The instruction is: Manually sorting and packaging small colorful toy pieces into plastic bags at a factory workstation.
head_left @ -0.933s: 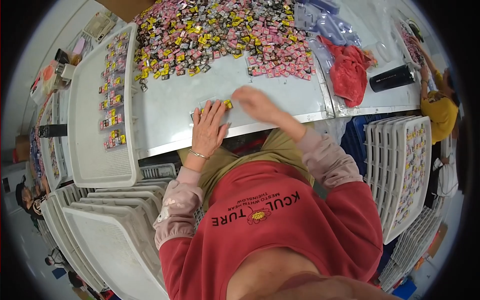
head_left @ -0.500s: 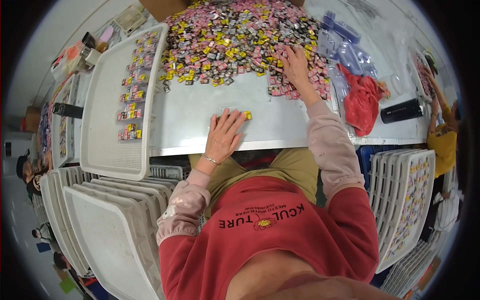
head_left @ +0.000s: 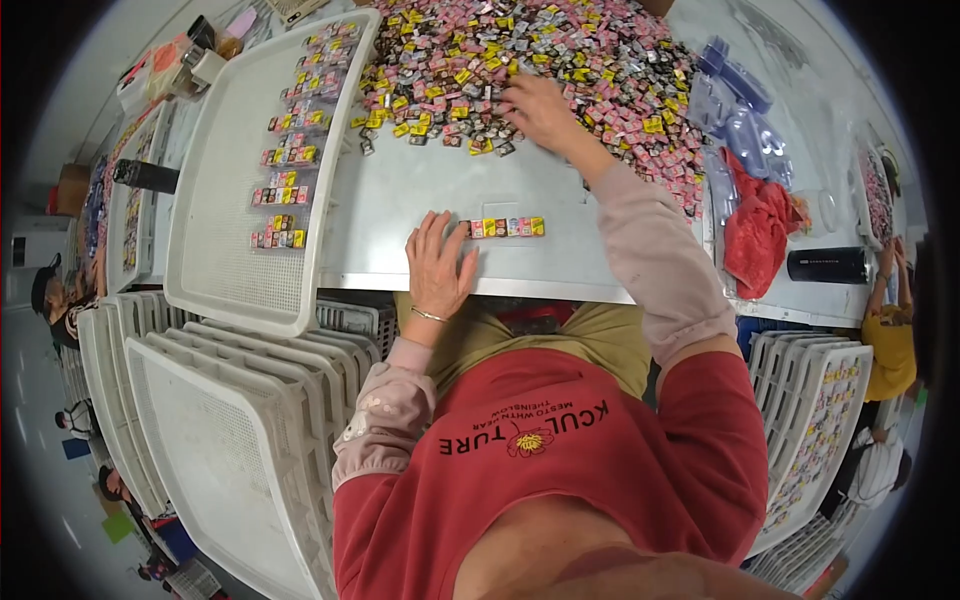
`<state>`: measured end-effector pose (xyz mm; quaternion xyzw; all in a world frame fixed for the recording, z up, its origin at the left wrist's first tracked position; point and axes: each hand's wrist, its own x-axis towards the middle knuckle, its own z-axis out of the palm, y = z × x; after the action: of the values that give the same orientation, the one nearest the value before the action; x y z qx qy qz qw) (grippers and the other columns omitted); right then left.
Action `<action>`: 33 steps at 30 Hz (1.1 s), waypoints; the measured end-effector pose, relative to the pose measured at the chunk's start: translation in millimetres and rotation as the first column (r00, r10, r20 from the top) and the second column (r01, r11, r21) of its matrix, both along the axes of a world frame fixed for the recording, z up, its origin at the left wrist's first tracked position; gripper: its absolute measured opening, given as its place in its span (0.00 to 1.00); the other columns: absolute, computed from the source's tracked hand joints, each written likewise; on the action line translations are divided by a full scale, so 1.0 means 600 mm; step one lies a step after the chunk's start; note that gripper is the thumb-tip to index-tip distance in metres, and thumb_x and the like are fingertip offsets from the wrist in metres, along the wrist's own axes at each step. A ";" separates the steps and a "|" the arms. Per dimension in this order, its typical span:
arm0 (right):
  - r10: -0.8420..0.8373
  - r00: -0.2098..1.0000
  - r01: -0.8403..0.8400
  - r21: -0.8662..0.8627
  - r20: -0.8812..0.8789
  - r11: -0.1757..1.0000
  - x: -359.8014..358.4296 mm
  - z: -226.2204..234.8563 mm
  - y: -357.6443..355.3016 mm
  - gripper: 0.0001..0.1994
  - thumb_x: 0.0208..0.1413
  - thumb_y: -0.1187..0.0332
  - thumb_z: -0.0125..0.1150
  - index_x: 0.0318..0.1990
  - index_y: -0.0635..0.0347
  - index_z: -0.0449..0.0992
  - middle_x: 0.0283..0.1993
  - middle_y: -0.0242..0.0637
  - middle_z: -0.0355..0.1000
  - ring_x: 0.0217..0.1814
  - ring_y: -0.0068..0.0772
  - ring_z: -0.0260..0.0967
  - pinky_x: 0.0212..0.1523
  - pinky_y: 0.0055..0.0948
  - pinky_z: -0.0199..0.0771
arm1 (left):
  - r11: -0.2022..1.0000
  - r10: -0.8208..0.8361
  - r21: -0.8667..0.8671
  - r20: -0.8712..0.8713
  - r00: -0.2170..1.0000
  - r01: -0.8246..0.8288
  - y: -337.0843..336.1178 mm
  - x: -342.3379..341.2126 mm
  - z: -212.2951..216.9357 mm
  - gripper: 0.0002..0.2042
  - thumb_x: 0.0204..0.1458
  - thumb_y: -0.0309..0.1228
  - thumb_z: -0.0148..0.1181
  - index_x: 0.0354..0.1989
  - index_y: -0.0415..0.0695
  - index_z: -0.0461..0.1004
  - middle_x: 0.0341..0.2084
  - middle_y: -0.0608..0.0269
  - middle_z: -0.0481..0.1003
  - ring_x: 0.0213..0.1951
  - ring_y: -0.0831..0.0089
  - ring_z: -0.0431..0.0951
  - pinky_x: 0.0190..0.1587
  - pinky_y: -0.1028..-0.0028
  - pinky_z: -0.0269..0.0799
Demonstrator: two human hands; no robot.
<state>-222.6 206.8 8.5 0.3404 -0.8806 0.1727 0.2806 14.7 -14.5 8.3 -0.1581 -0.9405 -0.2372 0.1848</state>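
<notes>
My left hand (head_left: 438,268) lies near the table's front edge, fingers stretched and spread. Its index fingertip is at the left end of a short row of small blocks (head_left: 507,228), pink, white, yellow and dark, which seem to sit in a clear strip holder. Further off, my right hand (head_left: 540,112) reaches to the near side of a big heap of small loose blocks (head_left: 600,70) in pink, yellow, black and silver. Its fingers are slightly bent and apart, the tips touching blocks. No held block shows in either hand.
Left stands a white tray (head_left: 215,200) with several filled strips (head_left: 285,190). Stacked trays (head_left: 215,430) flank me. At right lie clear plastic holders (head_left: 745,120), a red cloth (head_left: 755,235) and a black bottle (head_left: 828,265). A co-worker in yellow (head_left: 890,330) is far right.
My right hand has moved left across the heap. My left hand has shifted off the block row, now seen more fully. The whole view has swung slightly.
</notes>
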 end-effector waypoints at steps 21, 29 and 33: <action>0.125 0.865 0.064 -0.354 0.485 0.933 0.104 0.031 -0.010 0.10 0.52 0.67 0.61 0.38 0.63 0.74 0.28 0.32 0.74 0.30 0.29 0.70 0.30 0.27 0.70 | 0.836 0.189 0.528 -0.019 0.982 -0.151 -0.010 -0.006 -0.027 0.20 0.51 0.22 0.48 0.55 0.36 0.64 0.52 0.45 0.66 0.56 0.48 0.64 0.58 0.59 0.59; 0.469 0.460 0.223 -0.610 0.754 0.760 0.203 0.006 -0.036 0.06 0.53 0.72 0.63 0.38 0.63 0.78 0.30 0.27 0.76 0.27 0.16 0.70 0.28 0.19 0.70 | 0.989 -0.103 -0.109 -0.061 0.993 0.096 0.007 0.008 0.012 0.21 0.48 0.31 0.58 0.54 0.45 0.69 0.53 0.61 0.68 0.58 0.57 0.63 0.61 0.56 0.54; 0.258 0.663 0.144 -0.457 0.703 0.878 0.227 -0.006 -0.063 0.05 0.46 0.74 0.63 0.32 0.61 0.80 0.29 0.40 0.76 0.27 0.32 0.74 0.30 0.29 0.73 | 0.973 -0.217 -0.080 -0.002 0.976 0.216 0.022 0.007 -0.001 0.22 0.48 0.30 0.58 0.54 0.45 0.69 0.55 0.62 0.67 0.58 0.59 0.63 0.61 0.56 0.54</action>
<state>-86.5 169.1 5.1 0.1880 -0.8348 0.5162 -0.0362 18.8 -1.6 7.9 -0.2682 -0.9254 -0.2175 0.1563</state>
